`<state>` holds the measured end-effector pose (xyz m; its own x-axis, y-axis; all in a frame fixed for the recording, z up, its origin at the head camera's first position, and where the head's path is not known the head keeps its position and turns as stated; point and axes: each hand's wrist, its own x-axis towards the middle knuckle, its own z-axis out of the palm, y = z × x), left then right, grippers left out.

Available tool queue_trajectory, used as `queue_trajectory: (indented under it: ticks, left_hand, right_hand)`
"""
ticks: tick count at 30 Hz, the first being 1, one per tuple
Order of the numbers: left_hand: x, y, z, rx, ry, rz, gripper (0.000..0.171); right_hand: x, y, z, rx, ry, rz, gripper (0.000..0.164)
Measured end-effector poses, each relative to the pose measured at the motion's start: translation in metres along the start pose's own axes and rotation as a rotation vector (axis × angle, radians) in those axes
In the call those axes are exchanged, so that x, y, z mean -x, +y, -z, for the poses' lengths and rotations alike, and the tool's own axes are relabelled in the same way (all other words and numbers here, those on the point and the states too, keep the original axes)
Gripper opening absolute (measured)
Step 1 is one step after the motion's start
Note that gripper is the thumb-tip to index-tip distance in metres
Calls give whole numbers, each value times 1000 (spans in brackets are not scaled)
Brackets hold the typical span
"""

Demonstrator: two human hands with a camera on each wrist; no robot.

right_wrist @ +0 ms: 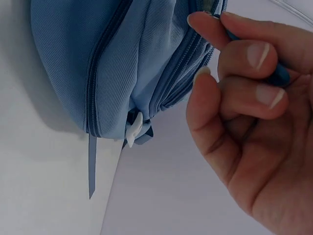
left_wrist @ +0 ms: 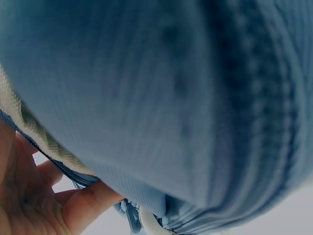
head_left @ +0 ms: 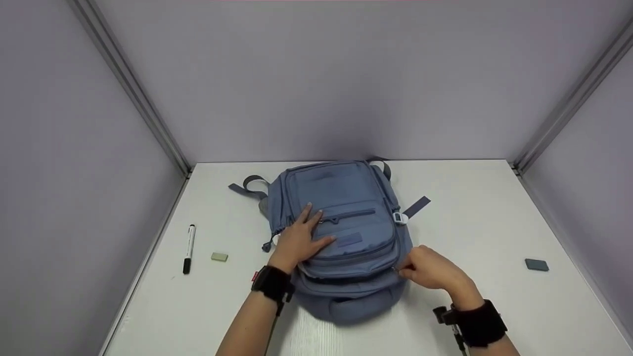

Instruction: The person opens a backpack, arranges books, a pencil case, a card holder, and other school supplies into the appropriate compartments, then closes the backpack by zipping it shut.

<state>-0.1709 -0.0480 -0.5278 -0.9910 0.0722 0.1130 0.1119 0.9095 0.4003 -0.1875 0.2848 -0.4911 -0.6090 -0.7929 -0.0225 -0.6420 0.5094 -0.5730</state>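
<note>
A blue backpack lies on the white table, its front facing up. With fingers spread, my left hand rests on the front pocket beside a short zipper. At the bag's lower right side, my right hand pinches a blue zipper pull between thumb and forefinger, the other fingers curled in. Along the lower end, a compartment zipper gapes in a dark slit. In the left wrist view, blue fabric fills most of the picture, with the left fingers along its lower edge.
To the left lie a marker with a black cap and a small pale green block. A dark green block is far right. Loose straps and a white buckle stick out at the bag's sides. Grey walls enclose the table.
</note>
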Motion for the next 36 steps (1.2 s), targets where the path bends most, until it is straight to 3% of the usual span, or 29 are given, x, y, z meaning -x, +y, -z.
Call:
queue_trajectory:
  ticks: [7, 13, 17, 27, 36]
  left_hand:
    - [0, 0, 1, -5, -11, 7, 84]
    - [0, 1, 1, -2, -26, 23, 84]
    - [-1, 1, 1, -1, -18, 22, 84]
    - [0, 4, 2, -7, 8, 16, 84]
    - [1, 3, 0, -21, 21, 6, 85]
  right_hand:
    - [-3, -9, -3, -14, -12, 47, 22]
    - [-9, -19, -9, -24, -36, 80, 29]
    - [-14, -27, -14, -69, -55, 119, 24]
    - [-33, -47, -33, -89, -54, 188, 12]
    - [-52, -69, -55, -87, -64, 198, 14]
